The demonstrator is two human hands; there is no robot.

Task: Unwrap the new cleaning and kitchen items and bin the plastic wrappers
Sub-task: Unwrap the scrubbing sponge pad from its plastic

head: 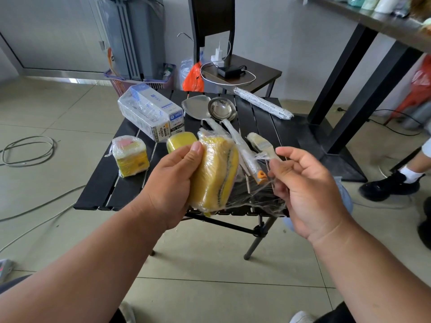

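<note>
Held up over the near edge of the black slatted table [261, 117], a yellow sponge pack [215, 173] sits in the left hand [170, 183], whose thumb lies flat on its top face and whose fingers curl round behind it. Clear plastic wrap [254, 194] stretches off the pack's right side in thin strands to the right hand [307, 187], which pinches the film between curled fingers and thumb. On the table behind lie a bare yellow sponge [180, 139], a second wrapped sponge bundle [129, 156] to the left, a wrapped stack of boxes [149, 110], a steel spatula [196, 107] and ladle [220, 110] with film round their handles, a small brush [258, 142], and a wrapped roll [262, 103] at the far right edge.
</note>
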